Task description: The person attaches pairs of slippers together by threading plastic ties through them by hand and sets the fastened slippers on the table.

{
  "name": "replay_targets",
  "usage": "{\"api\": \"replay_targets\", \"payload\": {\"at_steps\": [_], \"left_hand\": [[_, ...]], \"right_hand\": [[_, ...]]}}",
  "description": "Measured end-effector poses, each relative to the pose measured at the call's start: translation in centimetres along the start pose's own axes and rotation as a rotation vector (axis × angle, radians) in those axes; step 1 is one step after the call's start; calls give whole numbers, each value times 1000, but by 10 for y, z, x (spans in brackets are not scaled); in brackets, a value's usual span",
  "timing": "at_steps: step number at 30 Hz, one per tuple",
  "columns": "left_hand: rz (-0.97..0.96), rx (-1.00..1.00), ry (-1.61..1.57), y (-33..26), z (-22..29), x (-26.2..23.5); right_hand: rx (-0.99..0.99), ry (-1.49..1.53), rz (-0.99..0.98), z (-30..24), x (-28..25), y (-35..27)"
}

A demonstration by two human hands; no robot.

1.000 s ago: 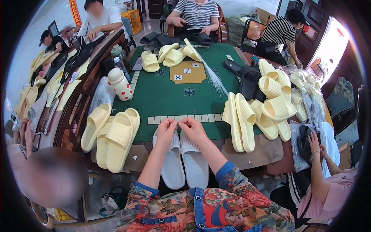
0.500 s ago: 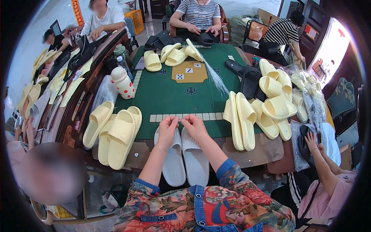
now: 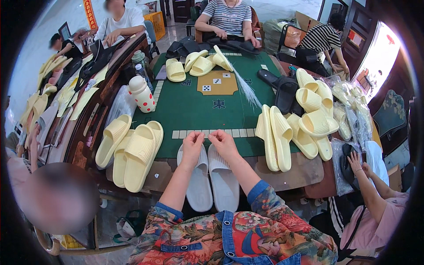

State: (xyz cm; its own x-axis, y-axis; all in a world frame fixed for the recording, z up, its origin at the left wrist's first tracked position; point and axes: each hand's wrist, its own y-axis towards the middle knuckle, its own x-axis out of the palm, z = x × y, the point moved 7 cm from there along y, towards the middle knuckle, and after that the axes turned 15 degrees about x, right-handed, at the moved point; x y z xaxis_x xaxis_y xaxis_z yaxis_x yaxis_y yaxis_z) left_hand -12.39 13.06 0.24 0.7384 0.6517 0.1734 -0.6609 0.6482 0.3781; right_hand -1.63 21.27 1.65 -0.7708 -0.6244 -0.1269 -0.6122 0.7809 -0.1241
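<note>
A pair of light grey slide slippers (image 3: 225,187) lies side by side at the near edge of the table, toes pointing away from me. Over the toe end of the left slipper, my left hand (image 3: 192,145) is closed in a pinch. Close beside it, my right hand (image 3: 223,145) pinches too, above the other slipper's strap. The fingertips of both hands almost meet; whatever they hold is too small to make out. Partly covered by my hands and forearms are the slippers' straps.
Pale yellow slippers lie left (image 3: 143,154), right (image 3: 280,137) and far (image 3: 202,66) on the green tabletop (image 3: 194,117). Thin white strands (image 3: 244,86) trail across it. A dotted bottle (image 3: 141,95) stands left. Right, a co-worker's hand (image 3: 354,162) touches a black slipper.
My hands and the grey slippers keep nearly the same place. Across the table, a co-worker's hands have moved apart, and more of the black slippers there shows between them.
</note>
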Motion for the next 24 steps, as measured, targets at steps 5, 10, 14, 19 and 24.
{"api": "replay_targets", "payload": {"at_steps": [5, 10, 14, 19, 24], "left_hand": [[-64, 15, -3, 0, 5, 7], [-74, 12, 3, 1, 9, 7], [-64, 19, -8, 2, 6, 5], [-39, 4, -16, 2, 3, 5], [74, 83, -20, 4, 18, -2]], "right_hand": [[-6, -61, -19, 2, 1, 1], [0, -22, -10, 2, -1, 1], [0, -26, -22, 2, 0, 1], [8, -33, -30, 5, 0, 4], [28, -29, -44, 2, 6, 1]]}}
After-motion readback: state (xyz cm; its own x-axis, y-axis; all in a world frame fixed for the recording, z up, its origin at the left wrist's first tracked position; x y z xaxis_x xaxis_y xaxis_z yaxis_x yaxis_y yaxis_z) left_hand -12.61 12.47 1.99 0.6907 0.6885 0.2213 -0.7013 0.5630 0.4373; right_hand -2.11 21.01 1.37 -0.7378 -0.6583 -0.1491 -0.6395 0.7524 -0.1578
